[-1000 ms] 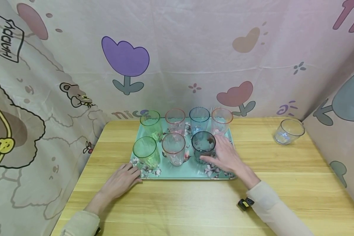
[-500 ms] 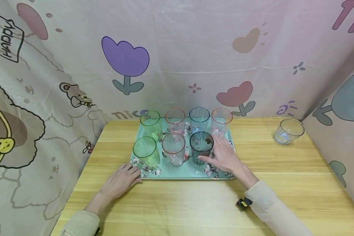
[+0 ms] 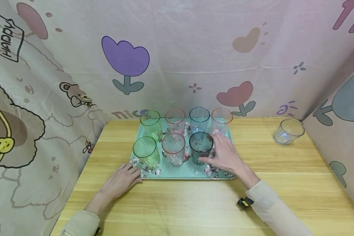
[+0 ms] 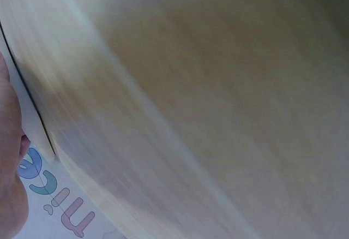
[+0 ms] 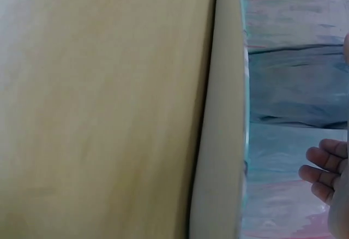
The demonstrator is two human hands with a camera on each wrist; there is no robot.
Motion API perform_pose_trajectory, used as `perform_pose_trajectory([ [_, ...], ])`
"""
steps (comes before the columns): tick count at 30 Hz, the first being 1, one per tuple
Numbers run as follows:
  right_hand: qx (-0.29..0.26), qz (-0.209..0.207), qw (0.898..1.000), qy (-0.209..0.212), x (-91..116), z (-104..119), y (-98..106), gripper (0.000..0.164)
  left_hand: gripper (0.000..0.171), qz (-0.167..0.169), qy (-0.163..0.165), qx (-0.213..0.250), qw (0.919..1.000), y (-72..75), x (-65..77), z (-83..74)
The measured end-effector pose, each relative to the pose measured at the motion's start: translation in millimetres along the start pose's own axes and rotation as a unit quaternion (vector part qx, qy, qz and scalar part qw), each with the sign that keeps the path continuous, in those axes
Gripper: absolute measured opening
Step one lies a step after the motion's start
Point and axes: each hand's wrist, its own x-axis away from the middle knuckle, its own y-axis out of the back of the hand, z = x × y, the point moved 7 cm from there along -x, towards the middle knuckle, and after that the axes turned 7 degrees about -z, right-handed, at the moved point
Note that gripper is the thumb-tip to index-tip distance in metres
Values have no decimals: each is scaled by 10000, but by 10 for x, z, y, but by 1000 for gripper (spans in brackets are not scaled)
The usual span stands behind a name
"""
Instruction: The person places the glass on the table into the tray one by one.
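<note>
My right hand (image 3: 225, 153) is at the right side of a dark grey drinking glass (image 3: 201, 147) standing upright on a mint-green floral tray (image 3: 191, 172). Its thumb overlaps the front of the glass and its fingers lie past the right side. In the right wrist view the fingers (image 5: 322, 168) are loosely bent, with a narrow gap to the grey glass (image 5: 297, 86). At the tray's front left corner rests my left hand (image 3: 121, 180), fingers over the corner and holding no glass. The left wrist view catches only part of this hand (image 4: 10, 157).
Two green glasses (image 3: 146, 150) stand on the tray's left. A clear pink-rimmed glass (image 3: 174, 149) is beside the grey one; pink and blue glasses (image 3: 199, 119) form the back row. A short clear glass (image 3: 287, 132) stands apart at right. A printed curtain (image 3: 177, 49) backs the wooden table (image 3: 177, 206).
The dark grey glass has shifted slightly left on the tray, and my right hand moved a little with it. My left hand and the other glasses have stayed put.
</note>
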Motion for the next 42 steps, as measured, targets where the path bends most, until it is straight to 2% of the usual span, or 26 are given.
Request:
perform_pose_trajectory([
  [4, -23, -11, 10000, 10, 11, -17, 51, 113, 26, 27, 8, 1, 10000, -3, 2, 1],
  [15, 213, -277, 9987, 382, 101, -63, 283, 108, 25, 21, 9, -5, 10000, -4, 7, 1],
  [22, 562, -389, 9967, 445, 170, -168, 463, 110, 26, 5, -5, -22, 10000, -3, 11, 0],
  [29, 839, -676, 9932, 450, 265, -337, 699, 108, 26, 32, 9, -29, 10000, -5, 4, 2],
  [35, 801, -1025, 9911, 296, 350, -514, 909, 106, 26, 54, -3, -59, 10000, -5, -3, 3],
  [42, 772, -1249, 9890, -194, 431, -759, 1177, 104, 26, 10, -45, -58, 10000, -8, 2, 3],
])
